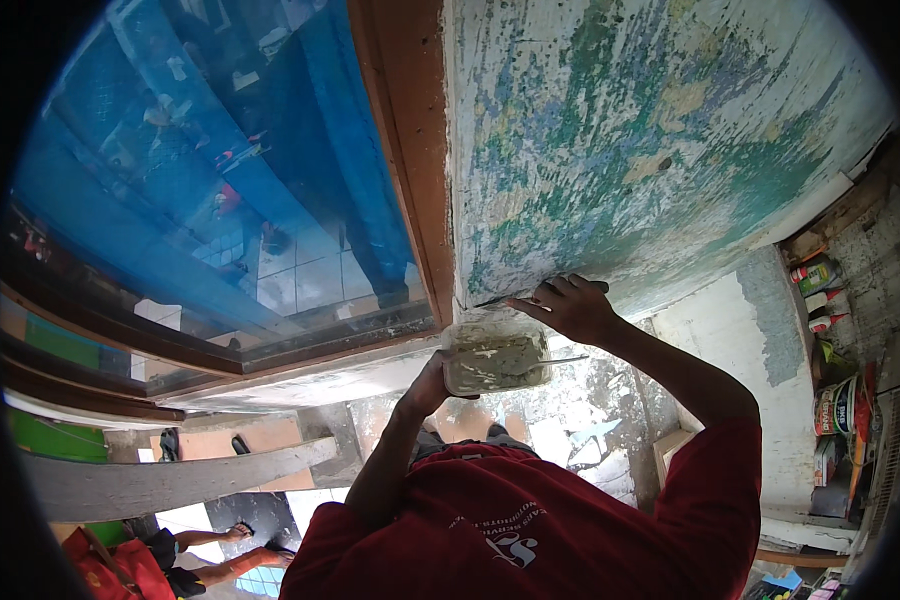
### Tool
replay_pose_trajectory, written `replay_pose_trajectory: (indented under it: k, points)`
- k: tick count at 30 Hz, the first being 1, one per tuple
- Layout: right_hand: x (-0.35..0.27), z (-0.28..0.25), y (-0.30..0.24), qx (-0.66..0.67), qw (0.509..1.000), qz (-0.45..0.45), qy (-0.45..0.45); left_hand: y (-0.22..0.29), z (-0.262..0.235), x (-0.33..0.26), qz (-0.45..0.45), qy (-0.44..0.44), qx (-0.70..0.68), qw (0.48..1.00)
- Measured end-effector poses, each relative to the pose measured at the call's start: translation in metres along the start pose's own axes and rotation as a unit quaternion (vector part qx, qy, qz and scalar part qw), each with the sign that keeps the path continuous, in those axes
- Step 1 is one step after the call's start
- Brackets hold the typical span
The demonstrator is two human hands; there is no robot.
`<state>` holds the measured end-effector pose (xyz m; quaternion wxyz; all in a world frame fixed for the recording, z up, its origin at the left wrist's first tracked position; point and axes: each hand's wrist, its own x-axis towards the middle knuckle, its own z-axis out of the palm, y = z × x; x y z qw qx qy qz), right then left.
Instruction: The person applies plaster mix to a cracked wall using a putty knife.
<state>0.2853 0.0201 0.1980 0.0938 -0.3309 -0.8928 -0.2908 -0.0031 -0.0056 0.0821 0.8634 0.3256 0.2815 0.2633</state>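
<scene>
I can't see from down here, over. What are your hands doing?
Left hand holds putty tub. Right hand presses scraper blade against peeling wall. Second scraper rests in tub. Nothing in the way.

Single head-worn fisheye view, close to the peeling wall (650, 150), window (220, 170) at left, angled downward

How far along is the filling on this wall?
Little looks done: the wall shows mostly flaking green and white paint. In hand: the right hand presses a scraper blade to the wall's lower edge, and the left hand holds a tub of grey filler. Nearly all the surface above is left.
</scene>
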Motion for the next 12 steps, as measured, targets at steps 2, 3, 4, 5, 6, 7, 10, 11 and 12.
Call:
replay_pose_trajectory:
  k: [2,3,4,5,6,7,10,11,12]
  points:
    - [-0.001,0.000,0.000,-0.008,1.000,0.001,-0.004,-0.003,-0.004,0.001,0.001,0.006,-0.017,1.000]
    - [-0.004,0.000,0.002,-0.007,1.000,0.006,-0.004,-0.004,-0.005,0.000,0.004,0.014,-0.035,0.999]
    - [-0.008,0.000,0.004,-0.005,1.000,0.011,-0.005,-0.005,-0.008,0.000,0.005,0.016,-0.036,0.999]
    - [-0.013,-0.001,0.007,-0.004,1.000,0.008,-0.004,-0.005,-0.010,0.000,0.018,0.010,-0.010,1.000]
    - [-0.020,-0.002,0.011,-0.012,0.999,-0.001,-0.032,-0.005,-0.010,-0.001,0.031,0.005,0.015,0.999]
    - [-0.025,-0.003,0.014,-0.021,0.998,-0.011,-0.060,-0.005,-0.009,-0.003,0.033,0.008,0.013,0.999]
    - [-0.031,-0.014,0.017,-0.007,0.998,-0.005,-0.070,-0.002,-0.007,-0.004,0.023,-0.006,0.000,1.000]
    - [-0.026,-0.014,0.016,-0.028,0.999,-0.024,-0.007,-0.002,-0.007,-0.004,0.024,0.000,-0.006,1.000]
    - [-0.019,-0.021,0.011,-0.019,0.999,-0.029,-0.007,-0.003,-0.007,-0.005,0.022,0.005,-0.012,1.000]
